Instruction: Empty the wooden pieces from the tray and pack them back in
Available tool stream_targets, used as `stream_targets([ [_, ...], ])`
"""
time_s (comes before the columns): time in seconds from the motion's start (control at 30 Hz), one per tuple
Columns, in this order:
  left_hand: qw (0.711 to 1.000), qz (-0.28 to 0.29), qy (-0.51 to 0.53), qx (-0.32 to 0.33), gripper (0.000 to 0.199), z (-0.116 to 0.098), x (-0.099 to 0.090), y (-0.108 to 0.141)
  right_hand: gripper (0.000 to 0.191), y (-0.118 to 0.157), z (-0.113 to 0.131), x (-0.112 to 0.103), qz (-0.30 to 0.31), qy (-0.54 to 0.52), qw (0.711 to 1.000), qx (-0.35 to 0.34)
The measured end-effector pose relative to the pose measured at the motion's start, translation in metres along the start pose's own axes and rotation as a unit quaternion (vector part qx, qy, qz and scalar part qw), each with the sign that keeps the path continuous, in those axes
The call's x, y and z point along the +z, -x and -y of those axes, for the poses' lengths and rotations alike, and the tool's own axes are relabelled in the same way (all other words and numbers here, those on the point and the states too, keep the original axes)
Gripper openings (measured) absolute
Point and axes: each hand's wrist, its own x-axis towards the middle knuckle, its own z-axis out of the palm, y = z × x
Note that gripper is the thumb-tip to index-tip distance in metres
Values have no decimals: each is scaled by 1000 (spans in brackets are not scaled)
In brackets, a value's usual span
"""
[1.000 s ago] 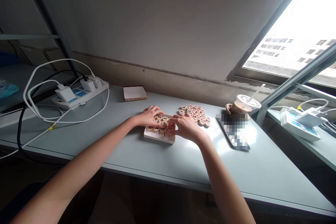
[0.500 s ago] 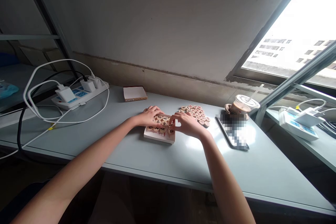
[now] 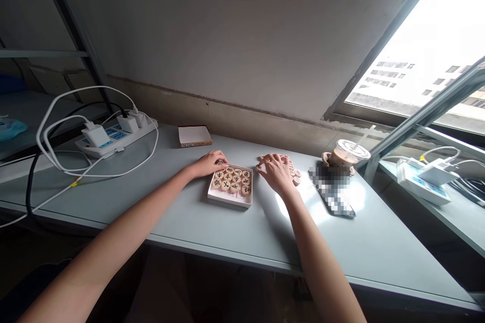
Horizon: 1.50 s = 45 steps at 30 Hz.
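A shallow white box [image 3: 229, 202] holds rows of round wooden Chinese chess pieces [image 3: 235, 186] with dark characters. At its far left corner, my left hand [image 3: 210, 164] grips the rim with bent fingers. My right hand [image 3: 278, 174] is over a second group of Chinese chess pieces [image 3: 296, 180], lying flat on the desk to the right of the box. Its thumb and forefinger close around one Chinese chess piece [image 3: 258, 167] at the near left of that group. The hand covers much of the group; red characters show on some pieces.
The box lid [image 3: 195, 136] lies farther back on the grey desk [image 3: 212, 242]. To the right are a blurred phone [image 3: 337, 202] and a lidded drink cup [image 3: 348, 154] with a straw. A power strip [image 3: 127, 133] with chargers and looping white cables occupies the left side.
My right hand has moved from the box to the pieces on the right. My left hand has drawn back from above the boxed pieces to the corner, uncovering them.
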Motion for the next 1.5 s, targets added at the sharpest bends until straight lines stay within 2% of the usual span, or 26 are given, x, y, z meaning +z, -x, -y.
stream_targets([
  [0.27,999,-32,13,-1,29,2,-3,-1,22,-1,-2,-21,19,-118,992,34],
  [0.33,999,-30,22,-2,28,3,-3,-1,23,-2,7,-30,18,-175,984,3],
  [0.47,999,-36,36,-4,28,3,-1,-2,21,-1,45,-42,42,-260,957,-122],
  [0.53,999,-38,36,-7,27,3,-1,-2,21,2,65,-43,59,-267,947,-169],
  [0.63,999,-34,32,-8,27,2,-2,-1,22,5,85,-41,71,-256,944,-196],
  [0.9,999,-32,38,-13,31,5,1,-2,18,5,94,-29,38,-216,954,-207],
  [1.0,999,-30,41,-13,32,5,1,-2,11,5,93,-32,40,-217,950,-219],
  [1.07,999,-32,38,-11,33,4,0,-2,15,3,86,-35,41,-208,954,-210],
  [1.27,999,-33,29,-5,33,3,-1,-1,28,-2,43,-37,-8,-107,989,-98],
  [1.37,999,-35,29,-5,32,3,-1,-1,29,-1,28,-35,0,-94,991,-98],
  [1.5,999,-39,27,-5,32,3,-2,-1,27,0,25,-34,17,-94,989,-112],
])
